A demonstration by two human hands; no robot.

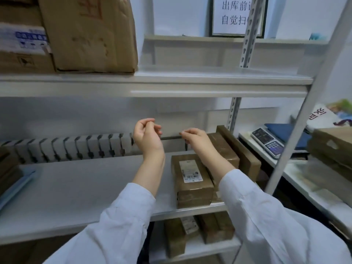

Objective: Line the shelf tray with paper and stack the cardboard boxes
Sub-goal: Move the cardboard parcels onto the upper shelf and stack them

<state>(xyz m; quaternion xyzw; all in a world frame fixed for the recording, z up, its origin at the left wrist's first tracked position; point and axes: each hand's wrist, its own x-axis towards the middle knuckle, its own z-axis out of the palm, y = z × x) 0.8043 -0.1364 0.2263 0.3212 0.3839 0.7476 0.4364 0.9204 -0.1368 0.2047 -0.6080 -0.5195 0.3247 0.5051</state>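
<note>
My left hand [146,133] and my right hand [196,139] are raised side by side above the back of the white middle shelf tray [85,187]. Both have fingers curled against the thumb, and I see nothing between them. Below my right wrist a brown cardboard box with a white label [192,178] lies flat on another box. Behind it, a taped box [222,147] leans and a narrow box [242,151] stands on edge by the shelf post. Whether paper covers the tray is unclear.
Large cardboard boxes [89,33] fill the upper shelf at left. More brown boxes [217,227] sit on the lower shelf. A white radiator [66,147] runs behind the shelf. Blue folders [15,185] lie at left. A scale [266,141] and a carton [331,145] stand at right.
</note>
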